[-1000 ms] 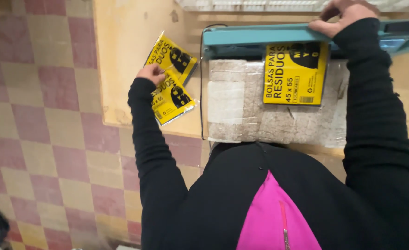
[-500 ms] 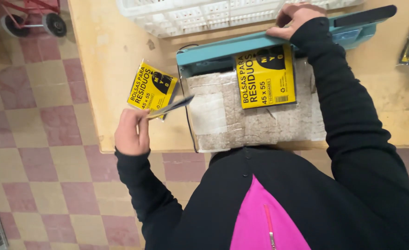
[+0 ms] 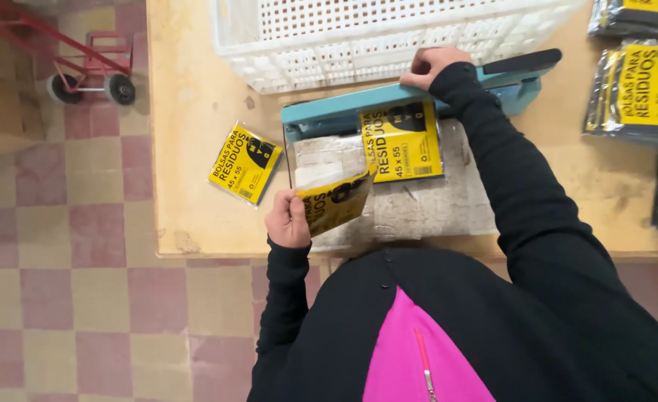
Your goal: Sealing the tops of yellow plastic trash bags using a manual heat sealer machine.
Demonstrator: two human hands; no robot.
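Left hand (image 3: 288, 221), centre frame, grips a yellow packet (image 3: 336, 202), now lifted off the table (image 3: 187, 104) toward the sealer. Right hand (image 3: 433, 65) presses the teal sealer arm (image 3: 344, 110) down on a second packet (image 3: 403, 141). Another packet (image 3: 245, 164) lies left.

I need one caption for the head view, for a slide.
Right hand presses teal sealer arm; left hand holds yellow packet.
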